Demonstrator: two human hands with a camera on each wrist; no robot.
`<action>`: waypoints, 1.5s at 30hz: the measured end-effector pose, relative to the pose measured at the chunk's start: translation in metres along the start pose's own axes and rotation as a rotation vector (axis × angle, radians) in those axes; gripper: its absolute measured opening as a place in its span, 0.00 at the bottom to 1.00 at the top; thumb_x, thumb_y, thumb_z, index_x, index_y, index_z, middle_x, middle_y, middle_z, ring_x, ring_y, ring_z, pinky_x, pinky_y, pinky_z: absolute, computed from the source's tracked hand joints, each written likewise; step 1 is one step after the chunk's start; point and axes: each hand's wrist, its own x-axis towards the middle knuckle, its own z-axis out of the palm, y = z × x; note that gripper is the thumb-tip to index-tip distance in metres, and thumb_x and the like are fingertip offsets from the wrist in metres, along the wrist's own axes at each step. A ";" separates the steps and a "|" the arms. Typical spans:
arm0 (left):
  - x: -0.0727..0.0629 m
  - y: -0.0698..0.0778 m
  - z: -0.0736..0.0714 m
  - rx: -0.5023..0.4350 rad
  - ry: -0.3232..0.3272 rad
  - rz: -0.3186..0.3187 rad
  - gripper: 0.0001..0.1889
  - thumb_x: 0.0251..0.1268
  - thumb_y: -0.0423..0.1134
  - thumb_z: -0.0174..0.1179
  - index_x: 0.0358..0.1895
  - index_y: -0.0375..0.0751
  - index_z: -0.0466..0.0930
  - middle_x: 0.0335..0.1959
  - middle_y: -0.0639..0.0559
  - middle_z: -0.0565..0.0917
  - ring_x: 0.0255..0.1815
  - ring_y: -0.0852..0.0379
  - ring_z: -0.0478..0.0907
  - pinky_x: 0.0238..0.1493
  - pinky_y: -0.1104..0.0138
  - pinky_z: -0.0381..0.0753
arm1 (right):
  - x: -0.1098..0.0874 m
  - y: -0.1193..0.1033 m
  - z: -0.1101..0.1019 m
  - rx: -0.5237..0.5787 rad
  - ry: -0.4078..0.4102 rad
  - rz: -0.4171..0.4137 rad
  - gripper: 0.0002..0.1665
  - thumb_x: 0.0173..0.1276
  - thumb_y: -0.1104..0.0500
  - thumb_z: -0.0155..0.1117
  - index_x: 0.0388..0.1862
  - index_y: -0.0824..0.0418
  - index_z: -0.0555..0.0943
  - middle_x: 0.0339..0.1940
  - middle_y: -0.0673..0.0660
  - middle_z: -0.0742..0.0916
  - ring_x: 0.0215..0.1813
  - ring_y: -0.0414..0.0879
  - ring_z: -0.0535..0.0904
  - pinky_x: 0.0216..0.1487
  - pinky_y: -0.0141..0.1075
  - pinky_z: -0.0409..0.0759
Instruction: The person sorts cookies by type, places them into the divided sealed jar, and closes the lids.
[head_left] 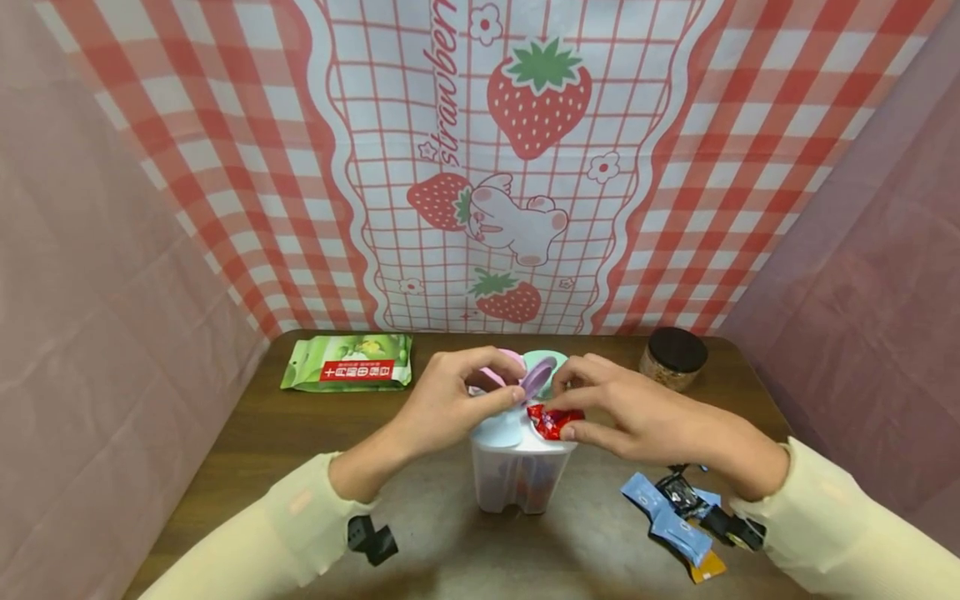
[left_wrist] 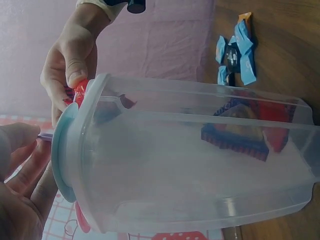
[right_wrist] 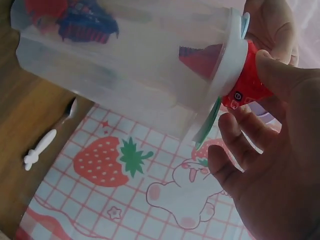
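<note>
A clear plastic container (head_left: 517, 479) with a white top and round flap lids stands upright on the table. My left hand (head_left: 450, 396) pinches the purple lid (head_left: 538, 379) between thumb and fingers, holding it tilted up. In my right hand (head_left: 637, 408) is a red wrapped snack packet (head_left: 551, 422), gripped by thumb and fingers at the opening. One end of this packet (right_wrist: 202, 60) shows inside the container, below the rim, in the right wrist view. The blue lid (head_left: 498, 429), green lid (head_left: 546, 367) and pink lid (head_left: 504, 363) surround the opening. A blue-and-red packet (left_wrist: 235, 132) lies at the container's bottom.
Blue, black and orange packets (head_left: 678, 525) lie in a pile under my right forearm. A black-lidded jar (head_left: 673, 358) stands at the back right, a green wipes pack (head_left: 348, 363) at the back left. Behind the container lies a white-handled spoon (right_wrist: 47, 142).
</note>
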 end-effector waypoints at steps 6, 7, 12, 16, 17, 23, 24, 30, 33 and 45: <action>0.000 0.002 -0.001 -0.005 0.005 -0.001 0.07 0.65 0.35 0.70 0.45 0.45 0.87 0.42 0.54 0.89 0.39 0.61 0.87 0.40 0.65 0.89 | 0.006 -0.005 0.006 -0.121 -0.025 -0.011 0.14 0.76 0.46 0.63 0.55 0.45 0.87 0.52 0.44 0.77 0.51 0.38 0.70 0.50 0.37 0.76; 0.000 0.002 -0.001 -0.008 0.006 -0.001 0.07 0.66 0.35 0.70 0.45 0.45 0.87 0.42 0.54 0.89 0.39 0.60 0.87 0.40 0.65 0.89 | 0.006 -0.005 0.008 -0.108 -0.007 -0.013 0.13 0.75 0.46 0.65 0.55 0.45 0.87 0.52 0.44 0.77 0.51 0.38 0.70 0.50 0.36 0.77; 0.001 0.004 -0.001 -0.013 0.005 0.005 0.07 0.65 0.35 0.71 0.44 0.45 0.86 0.42 0.54 0.89 0.39 0.60 0.87 0.41 0.65 0.89 | 0.001 0.003 0.010 0.083 0.123 -0.014 0.15 0.66 0.49 0.75 0.50 0.47 0.84 0.51 0.41 0.81 0.51 0.34 0.77 0.50 0.34 0.82; 0.001 0.006 -0.002 -0.006 0.010 0.010 0.07 0.64 0.34 0.71 0.44 0.45 0.87 0.41 0.54 0.89 0.38 0.61 0.87 0.40 0.65 0.89 | -0.006 0.008 0.011 0.089 0.149 -0.034 0.10 0.63 0.50 0.78 0.39 0.45 0.83 0.51 0.43 0.81 0.53 0.34 0.77 0.49 0.33 0.82; 0.001 0.006 -0.002 -0.005 0.011 0.011 0.07 0.64 0.34 0.71 0.44 0.45 0.87 0.41 0.54 0.89 0.38 0.60 0.87 0.40 0.65 0.89 | -0.007 0.008 0.011 0.073 0.143 -0.037 0.09 0.64 0.49 0.78 0.38 0.43 0.84 0.52 0.44 0.81 0.54 0.34 0.77 0.50 0.32 0.82; 0.002 0.008 -0.002 -0.008 0.002 0.014 0.07 0.64 0.34 0.71 0.44 0.45 0.87 0.43 0.54 0.89 0.39 0.61 0.87 0.41 0.65 0.89 | -0.009 0.012 0.003 0.156 0.182 -0.041 0.09 0.68 0.57 0.74 0.45 0.47 0.87 0.53 0.46 0.84 0.55 0.37 0.80 0.52 0.33 0.82; 0.002 0.008 -0.002 -0.008 -0.001 0.015 0.07 0.64 0.35 0.71 0.44 0.45 0.87 0.44 0.54 0.89 0.39 0.61 0.87 0.41 0.65 0.89 | -0.009 0.013 0.001 0.179 0.205 -0.036 0.10 0.68 0.60 0.74 0.46 0.49 0.87 0.52 0.45 0.85 0.54 0.37 0.81 0.51 0.33 0.83; 0.002 0.008 -0.001 -0.003 0.006 0.020 0.07 0.64 0.35 0.71 0.43 0.45 0.88 0.43 0.54 0.89 0.39 0.61 0.87 0.40 0.66 0.89 | -0.003 0.023 -0.010 0.263 0.331 0.040 0.13 0.67 0.68 0.71 0.46 0.52 0.87 0.47 0.44 0.87 0.46 0.38 0.83 0.39 0.33 0.84; 0.001 0.007 -0.002 0.003 0.009 0.013 0.07 0.64 0.35 0.72 0.43 0.44 0.88 0.42 0.54 0.89 0.38 0.62 0.87 0.40 0.66 0.89 | 0.002 0.027 -0.011 0.343 0.359 0.079 0.14 0.69 0.69 0.69 0.49 0.54 0.87 0.49 0.47 0.88 0.45 0.40 0.84 0.38 0.34 0.86; -0.002 0.005 0.000 0.029 0.008 -0.005 0.06 0.64 0.36 0.72 0.43 0.44 0.89 0.43 0.53 0.90 0.40 0.62 0.88 0.41 0.67 0.89 | 0.025 0.028 -0.005 0.419 0.343 0.004 0.15 0.69 0.70 0.68 0.52 0.59 0.88 0.53 0.50 0.88 0.52 0.46 0.84 0.46 0.35 0.84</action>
